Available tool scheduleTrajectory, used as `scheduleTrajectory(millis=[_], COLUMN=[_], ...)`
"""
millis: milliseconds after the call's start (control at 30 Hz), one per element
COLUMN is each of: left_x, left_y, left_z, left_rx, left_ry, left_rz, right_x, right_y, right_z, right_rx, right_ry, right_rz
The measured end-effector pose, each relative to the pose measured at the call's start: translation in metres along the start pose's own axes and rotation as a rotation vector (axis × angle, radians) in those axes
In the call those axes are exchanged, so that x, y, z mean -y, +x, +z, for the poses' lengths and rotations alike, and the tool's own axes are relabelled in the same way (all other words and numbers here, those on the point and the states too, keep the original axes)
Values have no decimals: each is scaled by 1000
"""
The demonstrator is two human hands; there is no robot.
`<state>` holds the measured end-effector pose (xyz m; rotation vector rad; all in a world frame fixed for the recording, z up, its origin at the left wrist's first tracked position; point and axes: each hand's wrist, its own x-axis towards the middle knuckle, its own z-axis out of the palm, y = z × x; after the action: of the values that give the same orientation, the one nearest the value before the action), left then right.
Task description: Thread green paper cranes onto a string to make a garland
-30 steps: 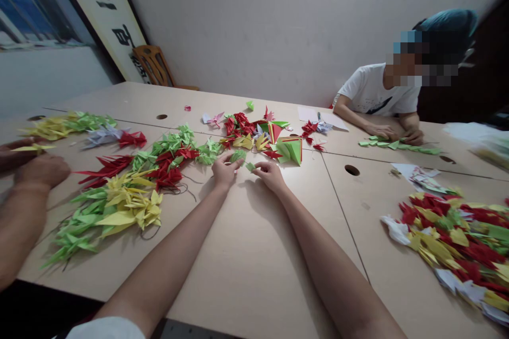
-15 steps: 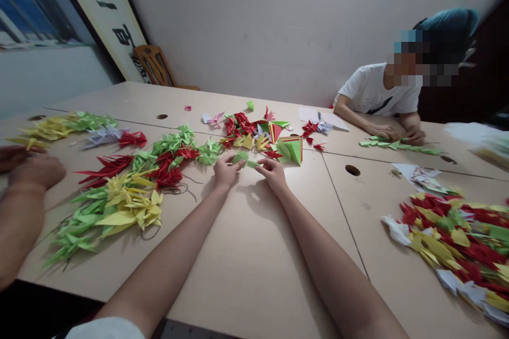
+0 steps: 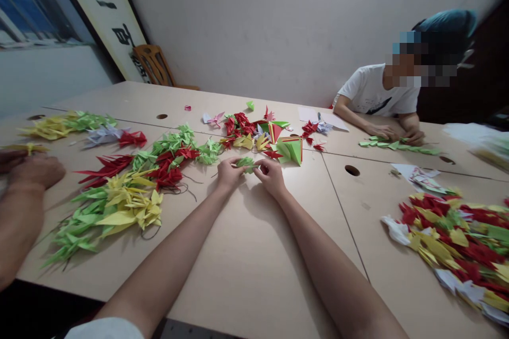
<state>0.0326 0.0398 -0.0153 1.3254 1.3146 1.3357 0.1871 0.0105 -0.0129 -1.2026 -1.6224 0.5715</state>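
Out over the table, my left hand [image 3: 229, 174] pinches a small bundle of green origami cranes [image 3: 245, 162]. My right hand [image 3: 272, 176] is closed at the bundle's right end, thumb and fingertips pressed together on it. The fingers partly hide the folds. Just beyond my hands lie red and yellow origami cranes [image 3: 242, 140] and a stack of green paper [image 3: 291, 150] with red and yellow edges. Left of my left hand are strung green cranes [image 3: 209, 151] and red cranes [image 3: 169, 176], with dark string loops beside them.
Yellow cranes [image 3: 129, 198] lie nearer on the left, by another person's hand [image 3: 37, 169] holding a yellow crane. A large mixed pile [image 3: 461, 243] covers the right side. Across the table [image 3: 254, 254], a seated person handles a green row [image 3: 397, 145]. Round holes [image 3: 352, 170] pierce the tabletop.
My right hand has moved slightly left, closer to my left hand. The green paper that stretched between them now looks more gathered. The yellow crane at far left has shifted slightly.
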Motion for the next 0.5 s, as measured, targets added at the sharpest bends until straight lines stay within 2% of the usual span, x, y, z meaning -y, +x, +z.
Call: scheduleTrajectory(millis=[133, 267, 500], left_x=[4, 3, -3], left_y=[1, -1, -4], left_z=[1, 1, 5], left_rx=[92, 166, 204], left_ry=[-59, -150, -255], left_rz=[-38, -82, -89], right_x=[-4, -7, -7], right_y=[3, 5, 3], right_z=[0, 1, 5], right_rx=[32, 0, -19], right_ry=[145, 180, 208], right_rz=[111, 124, 130])
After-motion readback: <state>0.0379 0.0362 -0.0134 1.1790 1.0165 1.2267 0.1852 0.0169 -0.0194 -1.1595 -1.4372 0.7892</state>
